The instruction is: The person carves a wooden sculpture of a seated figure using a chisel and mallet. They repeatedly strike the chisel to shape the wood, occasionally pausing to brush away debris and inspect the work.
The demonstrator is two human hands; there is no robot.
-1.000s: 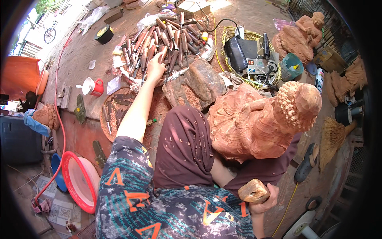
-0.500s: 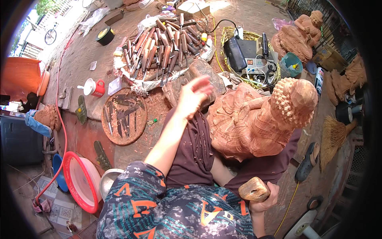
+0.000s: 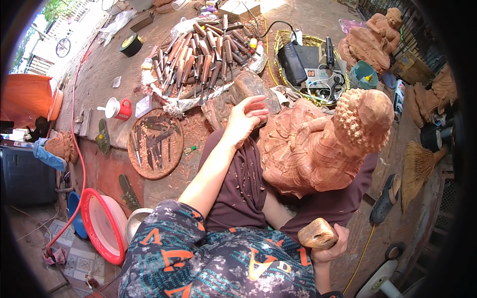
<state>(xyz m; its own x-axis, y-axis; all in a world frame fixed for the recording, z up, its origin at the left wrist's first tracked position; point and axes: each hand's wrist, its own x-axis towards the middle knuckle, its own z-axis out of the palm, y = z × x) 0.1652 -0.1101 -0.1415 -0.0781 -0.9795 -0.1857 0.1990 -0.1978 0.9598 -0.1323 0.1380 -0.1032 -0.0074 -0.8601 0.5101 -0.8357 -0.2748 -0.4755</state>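
My left hand hovers above my left knee with its fingers stretched out and slightly apart, holding nothing. It is in front of a rough wooden block and left of a carved wooden statue. The statue has a head of knobbly curls and leans between my legs. Low on the right, my right hand is wrapped around a wooden mallet. Its worn head faces up, and the handle is hidden by my hand and the head.
Many wooden-handled chisels lie heaped beyond the block. Blades lie on a round board at left. A basket holds a control box. More carvings, a broom and a clog are at right.
My left hand has come slightly down, and its fingers show more sharply. The mallet in my right hand has hardly moved. The view has shifted a little.
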